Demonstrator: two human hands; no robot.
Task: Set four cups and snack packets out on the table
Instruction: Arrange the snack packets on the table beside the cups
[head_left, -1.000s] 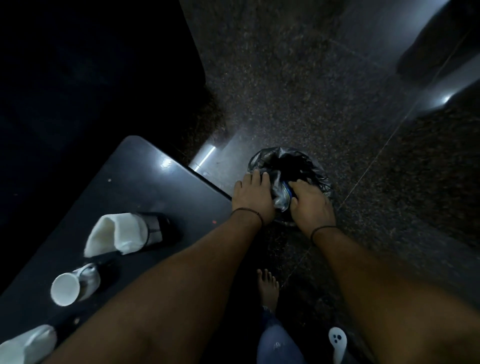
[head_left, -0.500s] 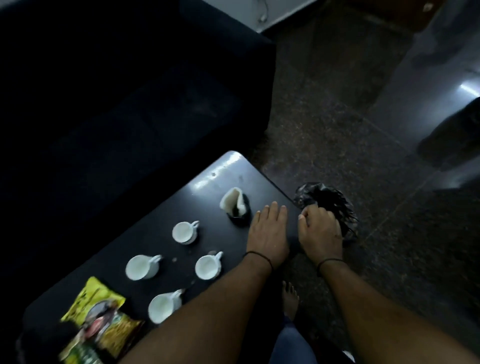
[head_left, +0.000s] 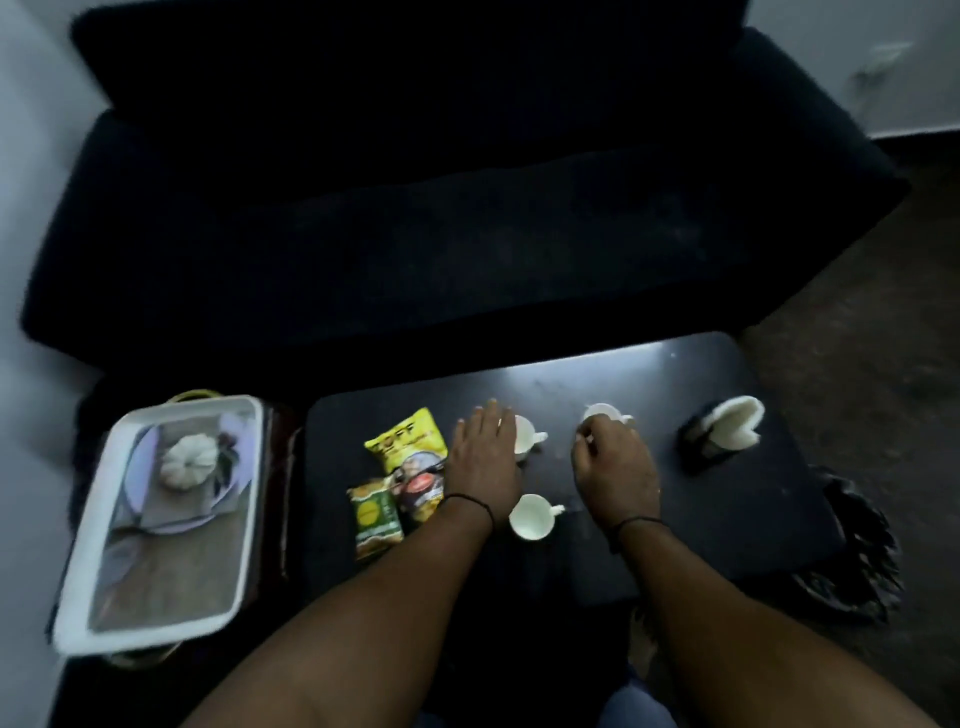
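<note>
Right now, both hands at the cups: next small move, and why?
Probably close the left hand on the cup under its fingers and slide it clear of the packets. The right hand already covers another cup; a third cup stands free between the wrists. The fourth isn't visible.

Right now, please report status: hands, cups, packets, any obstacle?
Left hand flat over one white cup; right hand at another cup, grip unclear. Third cup free between wrists; fourth unseen. Snack packets on table. Napkin holder stands right.
</note>
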